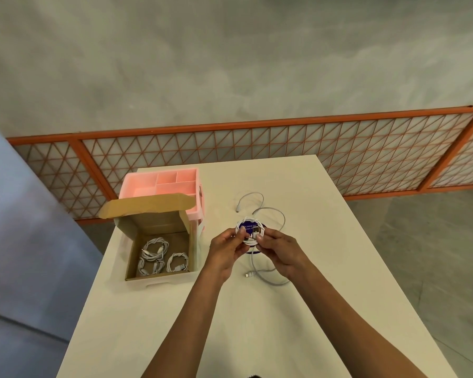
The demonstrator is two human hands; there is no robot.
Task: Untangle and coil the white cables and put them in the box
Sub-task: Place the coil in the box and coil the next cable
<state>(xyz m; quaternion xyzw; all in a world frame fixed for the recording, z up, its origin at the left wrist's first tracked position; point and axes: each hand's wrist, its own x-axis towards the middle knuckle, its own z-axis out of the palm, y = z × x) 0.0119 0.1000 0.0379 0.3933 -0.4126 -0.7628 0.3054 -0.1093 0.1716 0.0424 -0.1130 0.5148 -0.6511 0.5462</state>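
1. While we wind the coil [250, 236], both hands close on it above the table [257, 323]. Our left hand [227, 249] pinches its left rim and our right hand [280, 252] pinches its right rim, thumbs on top, so the loops cannot spring apart.
2. A USB plug [255, 230] lies across the coil's middle, between the thumbs. We judge it is held there so it can be tucked in to lock the turns.
3. A purple disc [247, 223] with printing shows through the coil. We cannot tell whether it is held or lies on the table.
4. A white tail [265, 279] drops from the coil's near side and loops on the table near the right wrist. It ends in a small connector and is probably slack not yet wound.
5. Another white cable [253, 195] curves on the table just beyond the hands. We cannot tell whether it joins the coil.
6. The cardboard box [153, 222] stands open to the left of the hands, within the left hand's reach. Three coiled cables [155, 251] already lie on its floor.
7. A pink organiser [148, 184] sits just beyond the box.
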